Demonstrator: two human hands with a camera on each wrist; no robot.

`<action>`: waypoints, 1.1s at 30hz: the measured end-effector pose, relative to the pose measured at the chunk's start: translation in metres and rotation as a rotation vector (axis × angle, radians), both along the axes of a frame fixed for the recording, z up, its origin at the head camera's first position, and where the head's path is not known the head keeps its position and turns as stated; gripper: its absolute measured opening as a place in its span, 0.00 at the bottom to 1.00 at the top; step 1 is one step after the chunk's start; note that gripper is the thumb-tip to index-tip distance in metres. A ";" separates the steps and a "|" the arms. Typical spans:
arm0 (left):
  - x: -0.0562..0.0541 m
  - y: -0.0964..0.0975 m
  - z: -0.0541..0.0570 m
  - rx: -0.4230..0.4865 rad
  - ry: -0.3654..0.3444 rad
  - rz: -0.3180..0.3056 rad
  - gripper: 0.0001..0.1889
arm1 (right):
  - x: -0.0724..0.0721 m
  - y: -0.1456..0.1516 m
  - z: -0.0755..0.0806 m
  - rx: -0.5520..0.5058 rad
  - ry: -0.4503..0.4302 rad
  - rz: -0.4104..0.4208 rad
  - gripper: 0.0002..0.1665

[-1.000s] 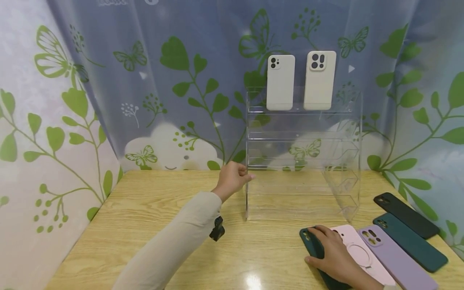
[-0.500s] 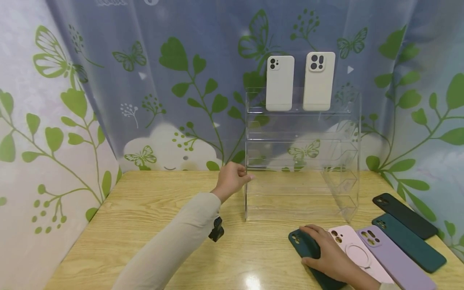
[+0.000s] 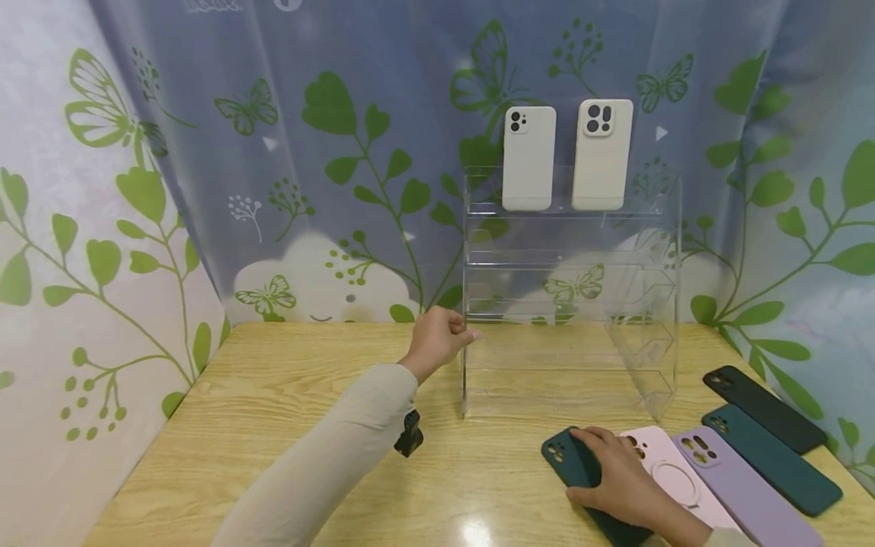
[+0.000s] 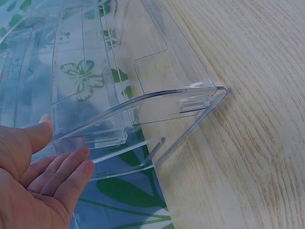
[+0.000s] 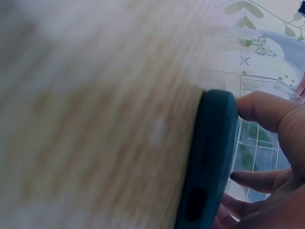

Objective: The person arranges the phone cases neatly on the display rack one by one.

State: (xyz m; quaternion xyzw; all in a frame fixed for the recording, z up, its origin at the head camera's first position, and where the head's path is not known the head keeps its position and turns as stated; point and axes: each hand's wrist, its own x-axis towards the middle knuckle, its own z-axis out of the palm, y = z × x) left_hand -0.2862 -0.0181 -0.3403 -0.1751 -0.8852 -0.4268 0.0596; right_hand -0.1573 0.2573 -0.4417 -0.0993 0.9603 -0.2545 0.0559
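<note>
Phone cases (image 3: 748,482), seven, right fingers (image 3: 603,442) gripping one green case (image 3: 581,462), left fingers (image 4: 66,175) pinching one rack (image 3: 567,266)

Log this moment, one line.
left hand: holds clear rack | right hand: grips leftmost green case | two white cases: top tier

And no readable word here | blue curtain (image 3: 403,45), top strip toward its left edge: white lettering (image 3: 213,4), clipped by the frame, too faint to make out | just right: round white mark (image 3: 288,3), clipped too, its inner shape illegible
</note>
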 end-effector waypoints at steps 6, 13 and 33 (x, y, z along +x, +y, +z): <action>0.000 0.000 0.001 -0.001 -0.023 0.009 0.30 | -0.002 -0.003 0.011 -0.006 -0.021 -0.034 0.55; -0.002 0.001 -0.001 -0.007 -0.030 0.018 0.28 | -0.007 -0.004 0.040 -0.041 0.031 -0.027 0.56; -0.001 0.000 0.000 -0.006 -0.012 0.003 0.31 | -0.045 -0.026 0.116 -0.154 0.332 -0.077 0.56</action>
